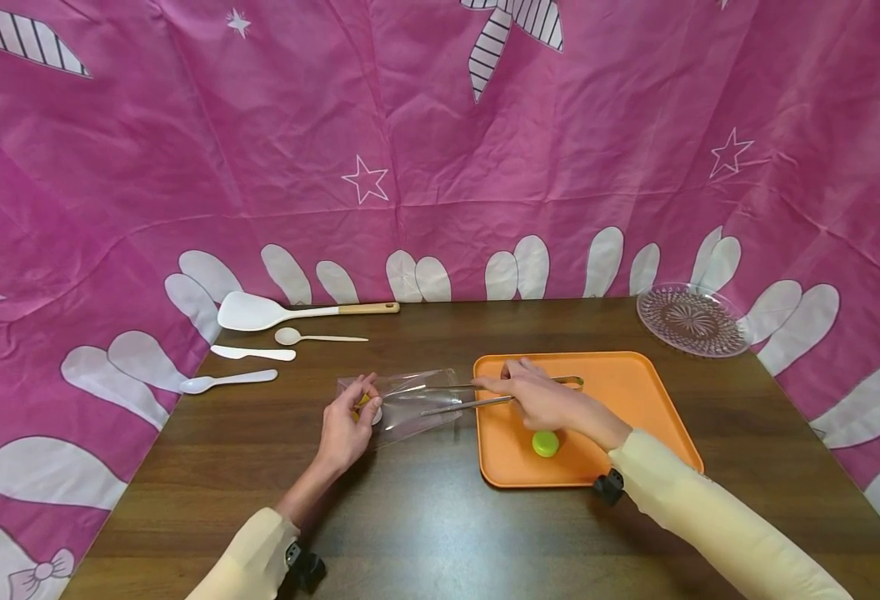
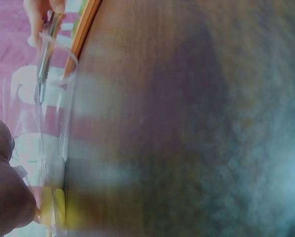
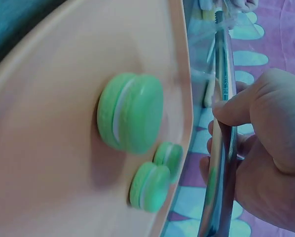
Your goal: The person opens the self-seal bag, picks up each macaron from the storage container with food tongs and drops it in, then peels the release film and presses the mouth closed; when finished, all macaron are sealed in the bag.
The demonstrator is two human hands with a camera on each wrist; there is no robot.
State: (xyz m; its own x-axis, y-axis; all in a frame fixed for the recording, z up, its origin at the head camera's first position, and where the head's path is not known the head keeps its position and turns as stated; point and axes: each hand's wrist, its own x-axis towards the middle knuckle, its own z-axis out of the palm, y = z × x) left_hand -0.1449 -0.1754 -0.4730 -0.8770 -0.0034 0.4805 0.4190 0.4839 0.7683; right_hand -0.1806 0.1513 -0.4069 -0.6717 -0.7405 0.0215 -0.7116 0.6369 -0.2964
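My left hand (image 1: pixel 348 427) pinches the closed end of a clear plastic bag (image 1: pixel 413 417) that lies on the table. Something yellow (image 2: pixel 59 207) and a small white part show near those fingers; the yellow thing's kind is not clear. Metal tongs (image 1: pixel 491 402) are gripped by my right hand (image 1: pixel 543 398) above the orange tray (image 1: pixel 638 408), their arms spread and their tips reaching into the bag's mouth. Nothing shows between the tips. A green macaron (image 1: pixel 546 443) sits on the tray beneath that hand. Two further green macarons (image 3: pixel 150 187) appear in the right wrist view.
At the back left lie a white spatula with a wooden handle (image 1: pixel 252 312), a pale spoon (image 1: pixel 287 336), a white knife (image 1: pixel 252 353) and a white spoon (image 1: pixel 200 384). A clear patterned plate (image 1: pixel 693 320) stands at the back right. A pink curtain (image 1: pixel 440 142) borders the table.
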